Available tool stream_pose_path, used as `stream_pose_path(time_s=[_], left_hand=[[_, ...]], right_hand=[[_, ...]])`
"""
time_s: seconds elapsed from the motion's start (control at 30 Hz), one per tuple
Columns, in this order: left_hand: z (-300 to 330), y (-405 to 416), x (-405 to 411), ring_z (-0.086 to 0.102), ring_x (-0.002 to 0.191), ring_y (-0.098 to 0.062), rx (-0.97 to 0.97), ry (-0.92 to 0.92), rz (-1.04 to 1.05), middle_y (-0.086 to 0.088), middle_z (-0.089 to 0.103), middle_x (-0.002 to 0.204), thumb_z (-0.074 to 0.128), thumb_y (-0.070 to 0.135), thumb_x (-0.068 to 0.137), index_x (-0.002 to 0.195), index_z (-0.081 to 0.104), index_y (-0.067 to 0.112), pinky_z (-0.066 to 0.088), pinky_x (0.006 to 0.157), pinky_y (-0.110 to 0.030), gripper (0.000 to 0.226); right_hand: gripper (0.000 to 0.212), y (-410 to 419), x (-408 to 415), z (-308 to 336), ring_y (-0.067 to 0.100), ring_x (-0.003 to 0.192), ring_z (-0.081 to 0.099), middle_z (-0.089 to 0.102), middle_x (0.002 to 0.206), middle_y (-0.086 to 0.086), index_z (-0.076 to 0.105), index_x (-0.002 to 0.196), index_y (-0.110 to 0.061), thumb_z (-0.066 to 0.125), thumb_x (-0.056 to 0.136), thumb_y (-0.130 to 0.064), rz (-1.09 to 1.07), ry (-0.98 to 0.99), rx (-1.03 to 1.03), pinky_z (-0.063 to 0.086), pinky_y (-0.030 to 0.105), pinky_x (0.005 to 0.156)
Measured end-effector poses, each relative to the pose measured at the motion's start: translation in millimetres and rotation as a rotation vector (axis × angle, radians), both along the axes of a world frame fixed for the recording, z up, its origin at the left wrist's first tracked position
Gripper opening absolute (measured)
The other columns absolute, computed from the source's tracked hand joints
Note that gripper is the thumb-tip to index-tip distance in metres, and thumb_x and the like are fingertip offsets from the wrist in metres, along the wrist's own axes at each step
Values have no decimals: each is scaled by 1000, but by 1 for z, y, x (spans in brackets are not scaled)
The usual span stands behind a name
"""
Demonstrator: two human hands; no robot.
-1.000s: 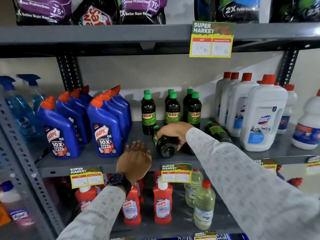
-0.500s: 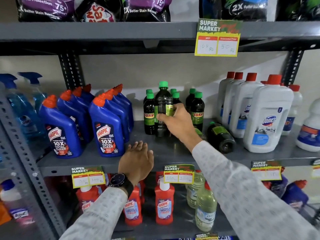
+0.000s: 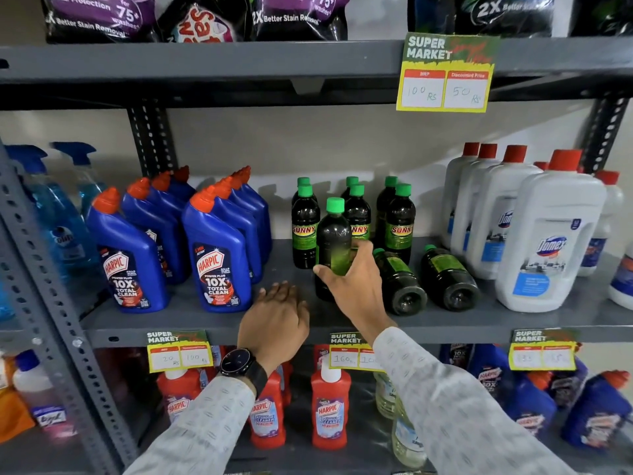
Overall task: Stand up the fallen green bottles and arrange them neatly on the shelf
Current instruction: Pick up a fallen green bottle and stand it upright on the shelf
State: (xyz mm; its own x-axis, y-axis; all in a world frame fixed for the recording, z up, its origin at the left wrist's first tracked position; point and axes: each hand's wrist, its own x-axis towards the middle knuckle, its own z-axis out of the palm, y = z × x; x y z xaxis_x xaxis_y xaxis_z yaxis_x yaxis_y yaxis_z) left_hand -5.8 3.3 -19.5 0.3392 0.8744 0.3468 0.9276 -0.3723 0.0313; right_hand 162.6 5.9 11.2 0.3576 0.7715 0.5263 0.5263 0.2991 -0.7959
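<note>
My right hand (image 3: pixel 352 279) grips a dark green-capped bottle (image 3: pixel 334 241) upright, at the front of the group on the grey middle shelf (image 3: pixel 191 323). Behind it stand several Sunny bottles (image 3: pixel 399 224) in rows. Two more green bottles lie on their sides to the right, bases toward me: one (image 3: pixel 399 286) right beside my hand, the other (image 3: pixel 447 279) nearer the white bottles. My left hand (image 3: pixel 274 320) rests on the shelf's front edge, fingers apart, holding nothing; a black watch is on its wrist.
Blue Harpic bottles (image 3: pixel 215 255) stand left of the green group, white Domex bottles (image 3: pixel 548 241) to the right. Blue spray bottles (image 3: pixel 61 214) are far left. Red Harpic bottles (image 3: pixel 330 409) fill the shelf below; detergent bags sit above. Price tags (image 3: pixel 445 73) hang from the shelf edges.
My right hand picked one fallen bottle off the shelf, turned it upright and brought it down at the front of the standing group. My left hand stayed on the shelf edge.
</note>
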Motion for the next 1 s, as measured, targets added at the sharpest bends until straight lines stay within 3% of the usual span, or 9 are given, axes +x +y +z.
stream_pose_path(time_s=[0.13,0.23,0.3,0.43,0.57,0.63,0.73,0.8,1.0], left_hand=[[-2,1,-1,34,152,-20,7,23,1,-9,40,162,20,41,106,154,40,10,21,127,-40,60],[-3,2,-1,33,152,-20,6,36,4,-9,38,163,18,40,106,155,38,11,20,127,-39,61],[-2,3,-1,32,153,-19,2,32,3,-8,38,164,17,40,106,155,38,11,19,127,-39,61],[-2,3,0,30,154,-19,-10,22,6,-8,36,164,17,40,105,156,37,11,18,127,-39,62],[-2,3,0,29,154,-18,-12,15,5,-7,34,165,16,41,106,156,36,12,17,128,-38,62],[-2,3,0,29,154,-19,-8,14,6,-7,34,165,17,41,106,156,36,12,18,127,-38,62],[-2,2,0,29,154,-18,-8,12,10,-7,35,165,18,41,106,156,37,12,18,127,-38,61],[-2,3,0,29,154,-18,-16,-5,5,-7,35,165,18,41,106,156,37,13,17,128,-38,61],[-2,2,-1,32,153,-19,-15,-18,-2,-7,36,164,18,42,106,156,37,13,19,127,-38,61]], right_hand=[[73,4,5,1,-1,109,64,64,124,-12,38,134,-45,84,79,-33,195,166,-14,50,24,93],[72,7,12,-1,8,117,66,69,129,-5,44,148,-34,71,91,-1,377,404,-48,51,40,108],[70,7,13,-1,17,120,66,70,129,2,47,150,-24,70,92,7,394,432,-53,50,45,110],[74,5,10,1,15,116,66,67,129,5,50,146,-17,86,82,-6,308,291,-43,55,35,102],[69,5,10,1,11,109,63,61,124,3,58,133,-22,94,74,-17,254,182,17,54,23,91],[75,5,11,0,12,113,63,60,126,3,55,140,-20,93,75,-17,258,205,-22,54,26,95],[76,7,13,-1,20,123,63,65,131,5,47,148,-17,81,83,3,346,368,-93,52,38,106],[76,9,14,-1,23,123,64,66,130,8,46,148,-15,77,84,9,366,394,-94,54,39,104],[80,8,14,-4,-15,93,59,61,117,-1,45,131,-23,94,70,-6,296,303,-64,52,14,82]])
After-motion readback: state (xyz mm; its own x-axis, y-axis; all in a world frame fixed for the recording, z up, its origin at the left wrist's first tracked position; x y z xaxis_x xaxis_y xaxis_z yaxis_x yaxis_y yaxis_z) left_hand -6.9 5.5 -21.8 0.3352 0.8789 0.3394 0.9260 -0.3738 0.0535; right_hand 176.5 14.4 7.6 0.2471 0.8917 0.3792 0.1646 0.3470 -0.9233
